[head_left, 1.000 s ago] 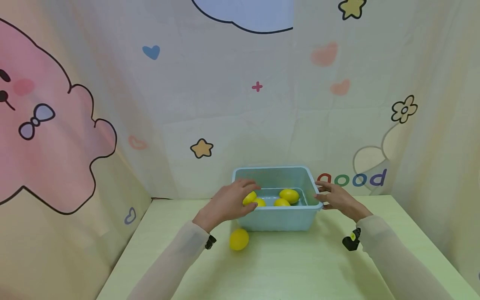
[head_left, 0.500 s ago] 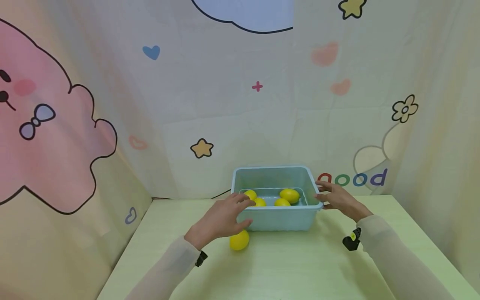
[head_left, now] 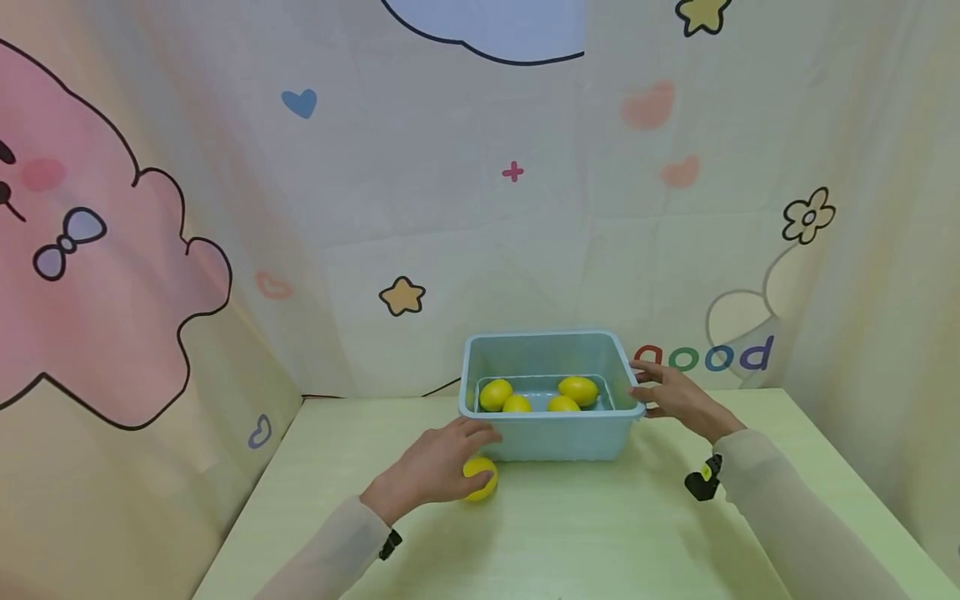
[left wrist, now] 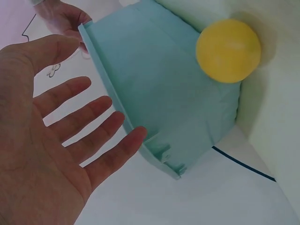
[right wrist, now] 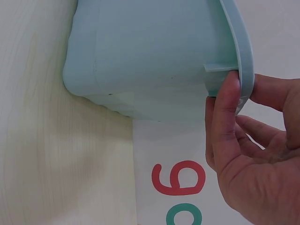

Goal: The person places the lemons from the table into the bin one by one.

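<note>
A light blue plastic bin stands upright on the table, with several lemons in it. At its right side my right hand grips the rim; the right wrist view shows the thumb over the edge and curled fingers beneath it. One loose lemon lies on the table before the bin's front left corner. Over it hovers my left hand, partly covering it in the head view. In the left wrist view that hand's fingers are spread and hold nothing, apart from the lemon.
The pale table reaches back to a printed curtain, and the bin stands close to it. More curtain hangs at the left and right sides. A dark band sits at the left wrist, and a dark device at the right.
My left hand has moved from over the bin's left edge down toward me, to above the loose lemon. The right hand, the bin and the lemons stay in place.
</note>
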